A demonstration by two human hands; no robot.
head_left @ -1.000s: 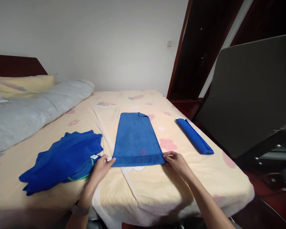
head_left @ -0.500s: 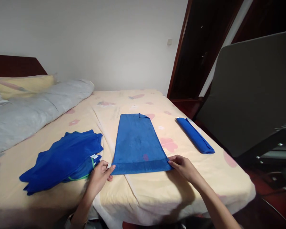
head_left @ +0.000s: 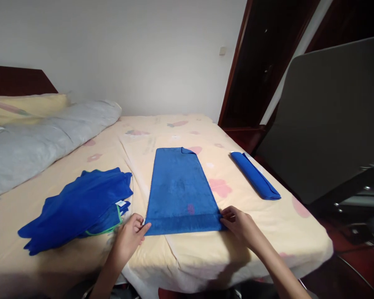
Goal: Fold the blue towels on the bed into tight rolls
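Note:
A blue towel (head_left: pixel 180 187) lies flat on the bed, its near edge turned up in a narrow folded strip. At the near left corner of that strip, my left hand (head_left: pixel 131 232) pinches the cloth between thumb and fingers, beside a small white tag. The near right corner is pinched by my right hand (head_left: pixel 238 224). The towel's far right corner is curled over. Left of my left hand lies a loose pile of blue towels (head_left: pixel 77 207) with green edging and a white label. To the right rests a folded blue towel (head_left: pixel 255 176).
The bed (head_left: pixel 202 253) has a cream patterned sheet. A grey quilt (head_left: pixel 50 137) and a yellow pillow (head_left: pixel 28 108) lie at the left, by a dark headboard (head_left: pixel 18 81). A large dark panel (head_left: pixel 333 116) stands beyond the bed's right edge.
The folded near strip has come slightly toward me and lies flatter on the bed, both hands moving with its corners. The view has shifted a little.

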